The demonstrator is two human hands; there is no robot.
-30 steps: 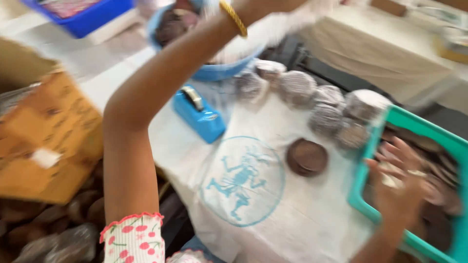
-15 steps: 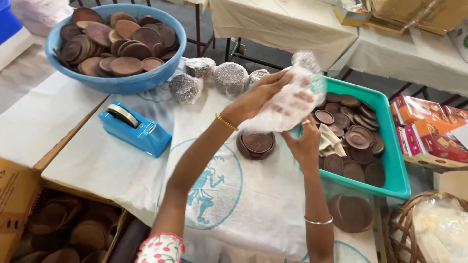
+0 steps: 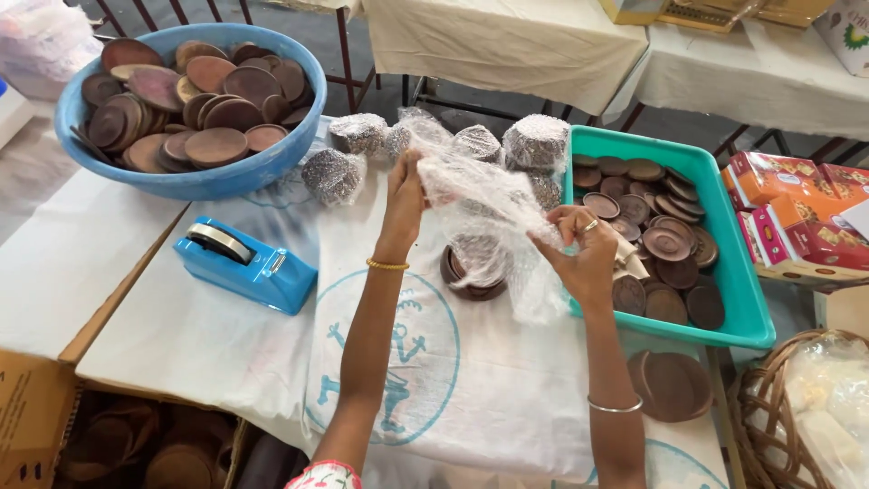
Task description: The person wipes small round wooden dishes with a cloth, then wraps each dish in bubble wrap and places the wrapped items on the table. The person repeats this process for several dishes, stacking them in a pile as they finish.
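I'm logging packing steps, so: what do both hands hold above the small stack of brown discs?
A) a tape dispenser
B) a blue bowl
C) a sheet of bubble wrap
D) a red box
C: the left hand and right hand stretch the bubble wrap over the discs; the tape dispenser sits untouched.

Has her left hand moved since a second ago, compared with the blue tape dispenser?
Yes. The left hand was stretched far up past the blue tape dispenser; now it has come down right of it, gripping the bubble wrap.

Clear bubble wrap sheet (image 3: 480, 204), crumpled, stretched in the air; below it, brown round dish stack (image 3: 471, 270) on white cloth
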